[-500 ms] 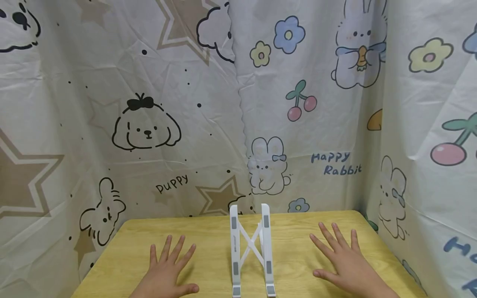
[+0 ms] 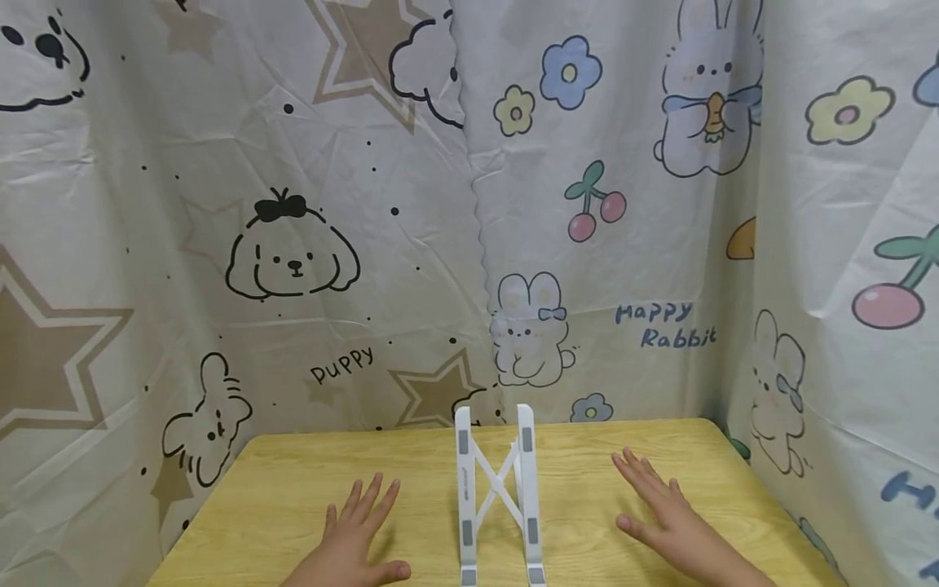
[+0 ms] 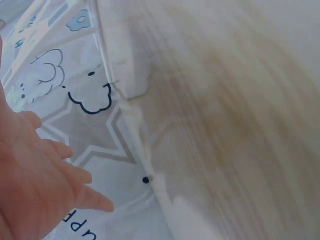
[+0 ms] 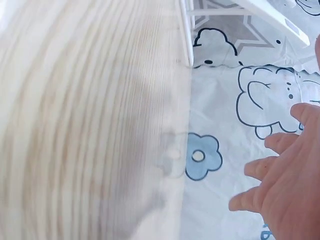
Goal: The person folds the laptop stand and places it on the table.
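A white folding stand (image 2: pixel 499 487) with two long arms, grey pads and a crossed brace stands unfolded near the middle of the table. To its left, my left hand (image 2: pixel 350 538) is held with fingers extended and thumb spread toward the stand, holding nothing. On the other side my right hand (image 2: pixel 671 522) also has straight fingers, its thumb apart, and holds nothing. The left wrist view shows the left hand (image 3: pixel 45 175) at the left edge, with part of the stand behind it. In the right wrist view the right hand (image 4: pixel 290 175) appears at the right, below part of the stand (image 4: pixel 272 17).
The wood-grain table (image 2: pixel 293 473) has rounded far corners. Printed curtains with puppies, rabbits, stars and flowers hang behind it (image 2: pixel 411 269) and along both sides, close to the table's edges.
Both hands have turned, and their fingers have drawn closer together. My left hand has shifted right toward the stand. The stand stays in place, while the head view has moved slightly.
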The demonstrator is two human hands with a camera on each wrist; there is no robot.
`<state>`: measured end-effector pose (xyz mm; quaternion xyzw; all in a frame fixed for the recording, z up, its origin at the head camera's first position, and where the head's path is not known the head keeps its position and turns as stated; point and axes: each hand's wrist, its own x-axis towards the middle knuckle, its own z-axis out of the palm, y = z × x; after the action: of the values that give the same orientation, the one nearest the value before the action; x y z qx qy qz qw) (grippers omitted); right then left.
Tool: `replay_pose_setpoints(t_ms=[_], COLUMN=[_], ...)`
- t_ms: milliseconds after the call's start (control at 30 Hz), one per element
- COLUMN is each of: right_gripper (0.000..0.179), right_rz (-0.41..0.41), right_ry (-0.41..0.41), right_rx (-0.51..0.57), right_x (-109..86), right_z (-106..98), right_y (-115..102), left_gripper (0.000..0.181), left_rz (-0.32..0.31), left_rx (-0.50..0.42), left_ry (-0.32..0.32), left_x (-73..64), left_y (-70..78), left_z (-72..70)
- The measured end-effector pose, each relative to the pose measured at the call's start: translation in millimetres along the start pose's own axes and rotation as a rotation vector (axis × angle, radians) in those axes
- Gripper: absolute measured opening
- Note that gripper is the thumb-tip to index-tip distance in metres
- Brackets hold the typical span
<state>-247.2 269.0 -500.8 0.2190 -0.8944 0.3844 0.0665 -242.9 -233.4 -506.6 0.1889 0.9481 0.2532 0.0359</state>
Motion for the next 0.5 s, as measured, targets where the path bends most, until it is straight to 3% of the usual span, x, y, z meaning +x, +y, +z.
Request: replay_pose_setpoints(t_ms=[233,500], right_gripper=[0.078,0.076], right_rz=[0.115,0.159], right_ry=[-0.053,-0.102], right_rx=[0.130,0.331], right_x=[4.0,12.6], right_z=[11,18], right_y=[-1,-8], left_gripper=[0.100,0.091], left_rz=[-0.024,-0.023], left_rx=[-0.295,-0.491], left_ry=[-0.008,0.034], left_x=[10.1,20.6], left_y=[13.3,22.7], left_z=[0.4,4.3])
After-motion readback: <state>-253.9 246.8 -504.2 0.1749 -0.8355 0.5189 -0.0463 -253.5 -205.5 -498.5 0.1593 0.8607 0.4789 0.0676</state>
